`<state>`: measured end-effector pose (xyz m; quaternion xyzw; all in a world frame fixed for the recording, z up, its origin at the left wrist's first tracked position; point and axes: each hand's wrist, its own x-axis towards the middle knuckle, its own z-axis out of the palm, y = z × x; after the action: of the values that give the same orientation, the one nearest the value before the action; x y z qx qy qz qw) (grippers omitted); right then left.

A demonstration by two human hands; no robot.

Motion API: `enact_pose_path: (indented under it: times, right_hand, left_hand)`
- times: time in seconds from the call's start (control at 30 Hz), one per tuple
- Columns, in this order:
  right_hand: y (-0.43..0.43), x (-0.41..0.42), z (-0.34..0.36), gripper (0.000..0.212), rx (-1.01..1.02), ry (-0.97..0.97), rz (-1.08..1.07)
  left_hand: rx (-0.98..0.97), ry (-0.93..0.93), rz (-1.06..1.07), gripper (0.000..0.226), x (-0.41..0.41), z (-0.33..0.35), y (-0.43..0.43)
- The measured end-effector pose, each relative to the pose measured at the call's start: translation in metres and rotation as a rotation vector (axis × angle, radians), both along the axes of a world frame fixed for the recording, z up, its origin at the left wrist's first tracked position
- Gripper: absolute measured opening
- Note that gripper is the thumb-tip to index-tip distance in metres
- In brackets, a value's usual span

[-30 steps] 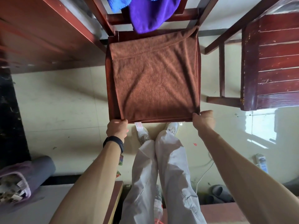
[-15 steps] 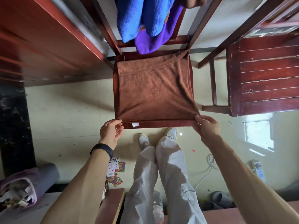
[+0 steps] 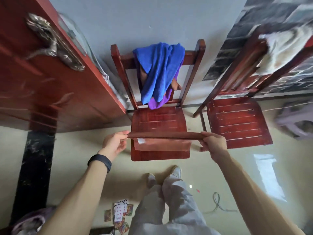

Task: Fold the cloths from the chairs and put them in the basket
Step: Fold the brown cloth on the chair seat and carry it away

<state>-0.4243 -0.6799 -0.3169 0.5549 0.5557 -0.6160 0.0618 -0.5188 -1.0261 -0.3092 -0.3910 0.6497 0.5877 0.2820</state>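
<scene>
Lying on the floor [image 3: 71, 167] nearest the feet, scattered playing cards [image 3: 120, 212] were seen. Beyond them, the brown cloth [image 3: 162, 141] was held stretched between both hands above the front of the chair seat [image 3: 159, 118]. One end was pinched by the left hand [image 3: 113, 144], above a dark wristband [image 3: 100, 163], and the other was gripped by the right hand [image 3: 214, 144], with a fold hanging below. Farther off, a blue cloth [image 3: 159, 70] and a purple cloth [image 3: 156, 104] were draped over the chair back [image 3: 191, 58]. A blurred white cloth [image 3: 284, 48] was hung on the second chair [image 3: 237, 122] at right.
</scene>
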Motion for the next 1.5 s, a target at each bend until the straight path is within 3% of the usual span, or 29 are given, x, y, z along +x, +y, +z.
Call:
enact_pose_path:
  times: [0.2, 0.3, 0.37, 0.47, 0.53, 0.63, 0.8, 0.87, 1.0, 1.1, 1.17, 1.37, 1.5]
  right_hand:
    - [-0.009, 0.015, 0.026, 0.039, -0.01, 0.023, 0.026]
    - [-0.012, 0.02, 0.036, 0.035, 0.027, 0.036, 0.073]
    - [-0.01, 0.023, 0.045, 0.03, 0.169, 0.039, 0.252]
    - [-0.006, 0.027, 0.062, 0.028, 0.472, 0.029, 0.689]
    - [-0.006, 0.027, 0.068, 0.02, 0.758, 0.077, 0.889]
    - [-0.001, 0.026, 0.073, 0.017, 1.104, 0.2, 1.028]
    - [0.01, 0.015, 0.084, 0.014, 1.302, 0.426, 1.112]
    - [0.012, 0.01, 0.09, 0.012, 1.328, 0.441, 1.133]
    - [0.008, 0.007, 0.094, 0.016, 1.255, 0.242, 1.3]
    - [0.007, 0.009, 0.087, 0.015, 1.248, 0.205, 1.382]
    - [0.011, 0.007, 0.085, 0.017, 1.259, 0.177, 1.426]
    - [0.018, -0.039, 0.075, 0.018, 1.223, 0.204, 1.297]
    - [0.025, -0.071, 0.055, 0.024, 1.236, 0.166, 1.24]
  left_hand:
    - [-0.121, 0.023, -0.097, 0.027, 0.006, 0.021, -0.01]
    - [-0.235, 0.151, -0.238, 0.022, 0.013, 0.028, -0.014]
    - [-0.345, 0.292, -0.402, 0.023, 0.013, 0.036, -0.018]
    - [-0.444, 0.404, -0.671, 0.031, 0.01, 0.048, -0.022]
    - [-0.612, 0.504, -0.805, 0.021, 0.008, 0.056, -0.024]
    - [-0.808, 0.679, -0.88, 0.013, 0.005, 0.071, -0.025]
    - [-1.02, 0.962, -1.03, 0.015, -0.008, 0.088, -0.036]
    - [-1.107, 1.109, -1.087, 0.012, -0.014, 0.094, -0.044]
    - [-1.296, 1.302, -1.302, 0.013, -0.018, 0.09, -0.046]
    - [-1.366, 1.399, -1.405, 0.021, -0.016, 0.077, -0.047]
    - [-1.358, 1.382, -1.445, 0.027, -0.015, 0.069, -0.049]
    - [-1.308, 1.154, -1.37, 0.01, -0.052, 0.055, -0.031]
    - [-1.317, 1.135, -1.321, 0.013, -0.082, 0.04, -0.017]
